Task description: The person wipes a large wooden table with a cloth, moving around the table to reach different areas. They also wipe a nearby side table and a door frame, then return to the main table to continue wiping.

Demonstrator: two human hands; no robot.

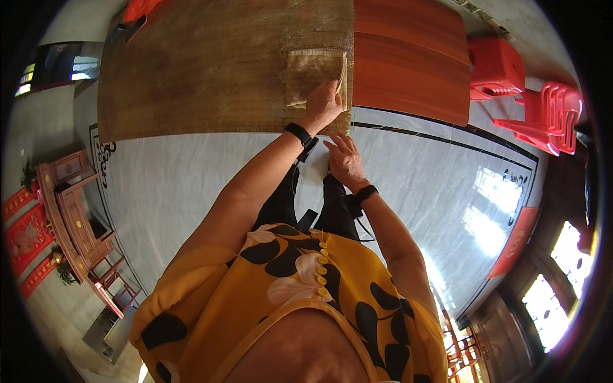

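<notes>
A folded brown cloth [311,72] with a pale edge lies on a brown, grid-lined covering [201,72], close to the covering's right side. My left hand [325,106] rests on the cloth's lower right corner, its fingers curled around the right edge. Just below the covering's front edge is my right hand [346,160], fingers spread and holding nothing. Its fingertips are near the covering's front right corner; whether they touch it cannot be told. Loose pale threads are scattered over the covering. Both wrists wear black bands.
A reddish wooden tabletop [409,62] adjoins the covering on the right. Beyond it are a red plastic stool [498,64] and stacked red plastic chairs [550,117]. A carved wooden cabinet [76,215] stands at left. Grey marble-look floor [191,177] lies around my feet.
</notes>
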